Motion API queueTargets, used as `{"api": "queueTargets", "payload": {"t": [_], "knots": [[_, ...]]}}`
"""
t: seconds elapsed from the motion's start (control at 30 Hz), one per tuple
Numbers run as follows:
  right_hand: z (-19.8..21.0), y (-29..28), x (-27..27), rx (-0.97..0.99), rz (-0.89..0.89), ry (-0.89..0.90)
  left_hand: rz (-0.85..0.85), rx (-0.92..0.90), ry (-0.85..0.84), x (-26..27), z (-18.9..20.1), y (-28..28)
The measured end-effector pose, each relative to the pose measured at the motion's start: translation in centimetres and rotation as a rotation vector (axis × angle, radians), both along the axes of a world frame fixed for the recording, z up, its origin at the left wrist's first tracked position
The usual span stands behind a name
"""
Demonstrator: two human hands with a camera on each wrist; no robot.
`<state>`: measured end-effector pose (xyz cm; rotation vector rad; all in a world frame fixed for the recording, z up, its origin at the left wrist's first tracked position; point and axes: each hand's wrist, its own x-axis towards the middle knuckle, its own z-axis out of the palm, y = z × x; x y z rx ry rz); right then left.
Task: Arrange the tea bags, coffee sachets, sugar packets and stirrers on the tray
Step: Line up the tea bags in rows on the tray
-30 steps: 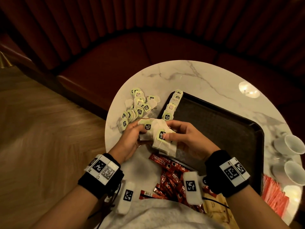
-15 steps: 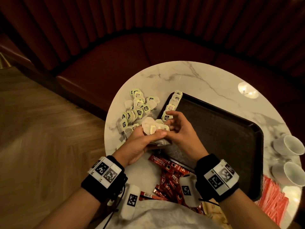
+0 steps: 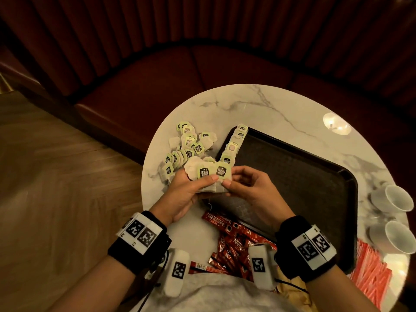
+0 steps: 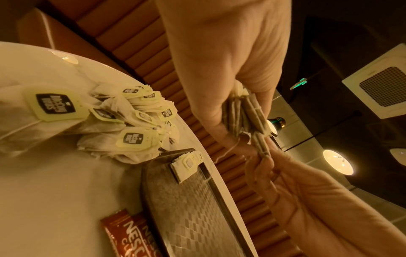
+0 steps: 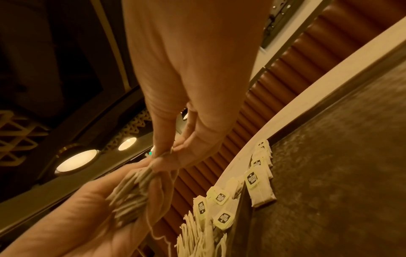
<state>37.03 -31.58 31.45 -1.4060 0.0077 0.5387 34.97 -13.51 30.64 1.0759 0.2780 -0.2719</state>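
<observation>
Above the tray's near-left corner: one small stack of tea bags (image 3: pixel 208 176), held between both hands. My left hand (image 3: pixel 186 197) cups and pinches the stack from below with curled fingers; my right hand (image 3: pixel 245 188) pinches its right edge between thumb and fingers. Orientation: green tags face up and away from me; bags lie fanned, long axis roughly left to right across my palms. Strings dangle loose beneath, per the wrist views. Risk, in my judgement: a loose string may snag a finger and pull one bag out of the stack; a slack pinch may let the fan spill onto the table (image 3: pixel 270 109). On the tray (image 3: pixel 304 176): one row of tea bags (image 3: pixel 234 145) along its left rim. Beside it, left: loose tea bag pile (image 3: pixel 186 149). Near me: coffee sachets (image 3: pixel 229 239), not yet placed.
</observation>
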Motion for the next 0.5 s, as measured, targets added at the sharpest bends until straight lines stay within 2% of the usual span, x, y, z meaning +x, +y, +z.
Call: {"api": "queueTargets", "payload": {"t": [0.1,0.27,0.5], "knots": [[-0.24,-0.37,0.19,0.028,-0.087,0.014,0.035,-0.023,0.02,0.26,-0.18,0.39],[-0.42,-0.47,0.3,-0.023,-0.128,-0.037,0.045,-0.007,0.014,0.34,-0.25,0.28],[-0.76,-0.21,0.02,-0.023,-0.085,-0.042,0.024,0.088,-0.034,0.57,-0.7,0.11]]}}
